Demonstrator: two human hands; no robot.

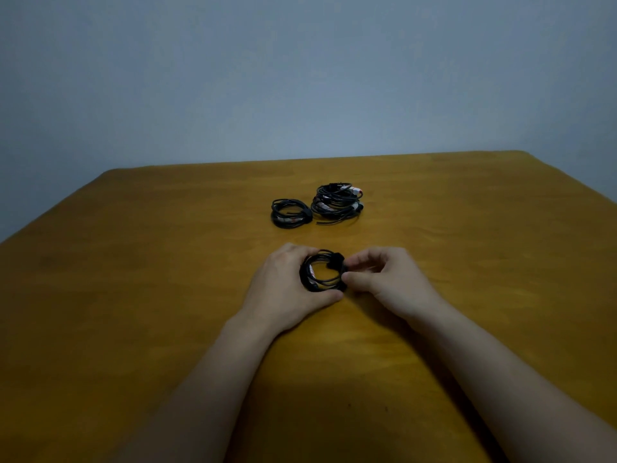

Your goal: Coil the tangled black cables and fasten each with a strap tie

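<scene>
While the left hand (283,282) cups the light, springy coil (322,272), the right hand (380,275) pinches its strap (335,262); hold beside that strap.

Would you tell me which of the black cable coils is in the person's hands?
The black coil nearest the person, gripped by the left hand and pinched by the right hand; the single coil and the stacked bundle lie untouched behind.

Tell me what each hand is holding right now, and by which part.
Both hold the small black cable coil: the left hand curls round its left side, the right hand pinches its right side, beside what looks like the strap tie.
</scene>
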